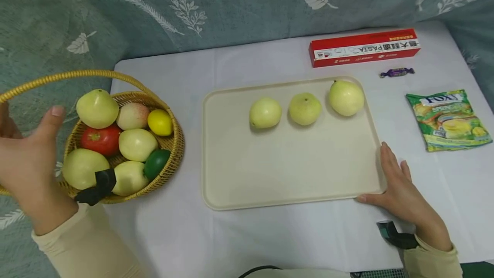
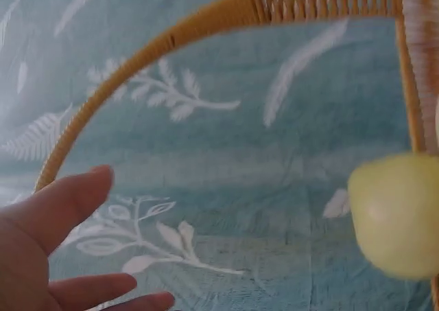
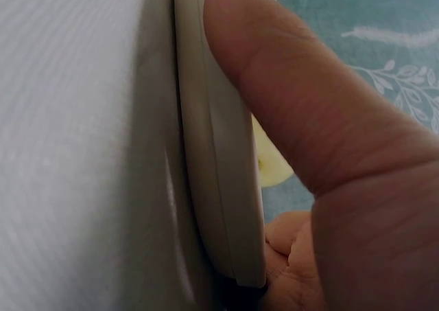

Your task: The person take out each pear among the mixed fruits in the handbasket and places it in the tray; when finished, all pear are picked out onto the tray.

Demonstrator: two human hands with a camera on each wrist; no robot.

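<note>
At the left, my left hand (image 1: 28, 153) is beside the raised handle (image 1: 88, 73) of a wicker basket (image 1: 175, 149). Its thumb and fingers are spread, and in the left wrist view the handle passes behind the thumb (image 2: 75, 198). The basket holds several pale yellow-green fruits (image 1: 97, 108), a peach (image 1: 133, 116), a lemon (image 1: 160, 122), a red fruit (image 1: 101, 140) and a dark green fruit (image 1: 156, 163). My right hand (image 1: 403, 194) touches the near right corner of a beige tray (image 1: 285, 166), thumb along the front rim, fingers at the side. Three pale yellow-green fruits (image 1: 305, 109) sit on the tray.
A red pasta box (image 1: 364, 48) lies at the table's back right, with a purple wrapped candy (image 1: 396, 72) in front of it. A green and yellow FOX'S packet (image 1: 449, 120) lies right of the tray. Patterned green cloth (image 1: 247, 7) hangs behind the white-covered table (image 1: 166, 235).
</note>
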